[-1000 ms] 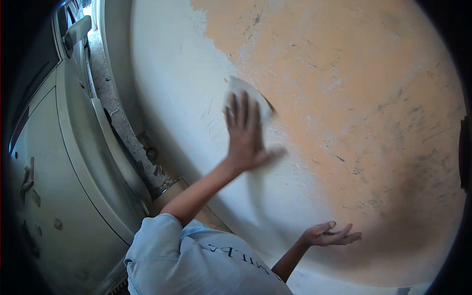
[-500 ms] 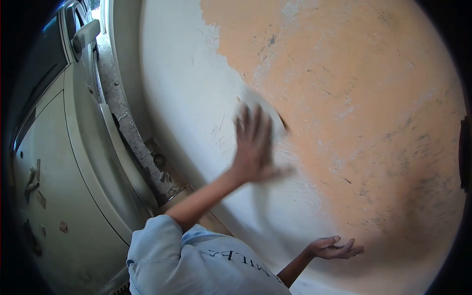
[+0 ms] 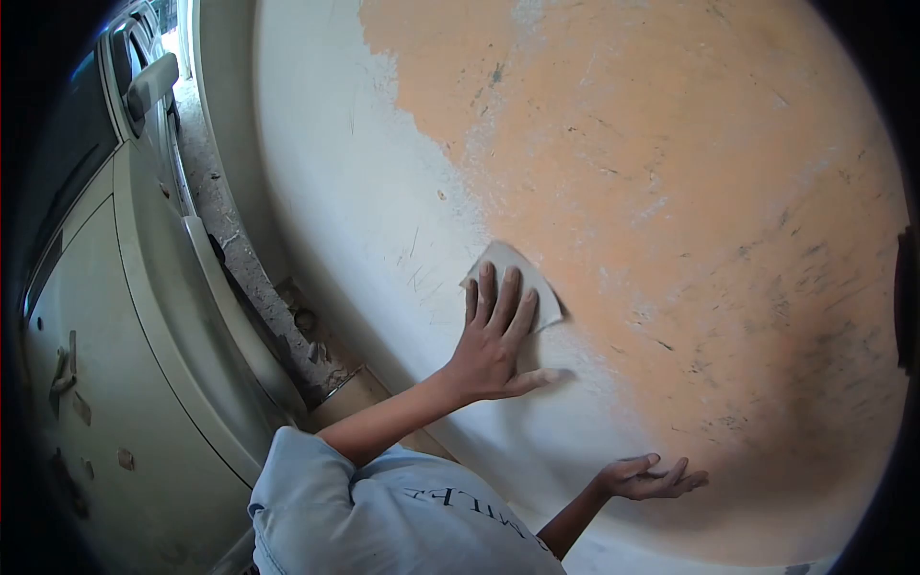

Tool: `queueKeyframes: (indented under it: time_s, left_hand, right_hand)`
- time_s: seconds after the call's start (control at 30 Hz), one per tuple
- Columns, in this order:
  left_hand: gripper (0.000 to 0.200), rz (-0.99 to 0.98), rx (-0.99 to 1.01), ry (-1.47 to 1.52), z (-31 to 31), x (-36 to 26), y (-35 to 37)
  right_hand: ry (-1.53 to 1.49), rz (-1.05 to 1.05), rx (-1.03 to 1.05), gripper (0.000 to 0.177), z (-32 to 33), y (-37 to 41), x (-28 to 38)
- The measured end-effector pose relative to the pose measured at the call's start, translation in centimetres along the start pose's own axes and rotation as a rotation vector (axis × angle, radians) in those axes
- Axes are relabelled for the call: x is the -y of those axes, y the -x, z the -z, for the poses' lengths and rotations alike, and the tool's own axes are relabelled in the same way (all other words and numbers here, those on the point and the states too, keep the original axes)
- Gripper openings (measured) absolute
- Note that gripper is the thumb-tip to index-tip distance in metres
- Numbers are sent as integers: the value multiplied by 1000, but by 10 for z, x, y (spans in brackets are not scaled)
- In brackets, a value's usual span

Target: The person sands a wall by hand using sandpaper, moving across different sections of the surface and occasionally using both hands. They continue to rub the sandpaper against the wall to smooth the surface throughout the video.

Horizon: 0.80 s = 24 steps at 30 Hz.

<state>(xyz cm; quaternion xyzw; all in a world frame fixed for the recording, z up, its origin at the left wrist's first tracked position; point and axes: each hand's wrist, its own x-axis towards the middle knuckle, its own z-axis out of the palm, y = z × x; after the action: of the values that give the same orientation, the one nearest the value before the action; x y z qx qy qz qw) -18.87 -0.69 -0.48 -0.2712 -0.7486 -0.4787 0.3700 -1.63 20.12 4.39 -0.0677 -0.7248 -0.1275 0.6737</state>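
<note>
Pressing the pale sheet (image 3: pixel 543 301) to the wall (image 3: pixel 383 182) under your open left hand (image 3: pixel 491 356), thumb off it, you risked its seemingly raised right edge catching and folding; your right hand (image 3: pixel 659 479) hung half-open, empty.

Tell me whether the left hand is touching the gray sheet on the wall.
Touching. The head view shows it: the left hand lies with its fingers spread flat on the gray sheet, covering part of it.

Hides part of a grey sheet (image 3: pixel 546 305) beneath the left hand's 4 fingers (image 3: pixel 505 300); shows car (image 3: pixel 182 326) and shirt (image 3: pixel 402 517) cut off below.
</note>
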Motion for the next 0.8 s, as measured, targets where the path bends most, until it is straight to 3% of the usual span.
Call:
queueKeyframes:
  time_s: [0.07,0.17,0.2,0.23,0.33,0.4,0.5,0.6,0.7,0.8]
  left_hand:
    - [96,-49,41,-101,1,15,8]
    - [92,34,-210,-109,33,59,-59]
    - [92,180,-215,-101,48,65,-78]
    - [95,194,-249,-57,50,69,-87]
    - [100,26,-202,-103,27,40,-56]
    - [98,28,17,-15,10,7,-6]
    - [95,-77,-55,-124,10,36,-14]
    - [95,-66,-217,-179,48,83,-86]
    - [80,153,-377,-82,83,119,-144]
    - [93,50,-280,-184,53,87,-102]
  right_hand:
    - [-14,-2,-8,37,-1,0,1]
    - [-38,2,-14,37,-2,-1,0]
    - [-44,-3,-16,37,-1,0,0]
    - [-36,-4,-13,37,0,1,0]
    - [-16,-5,-17,36,-2,0,0]
    - [-11,-3,-15,36,-1,0,0]
    - [-16,-7,-11,36,-1,1,0]
    - [-10,-6,-10,36,-1,1,-1]
    - [-17,-18,-3,35,-1,0,1]
    - [-29,-23,-18,36,-2,-1,3]
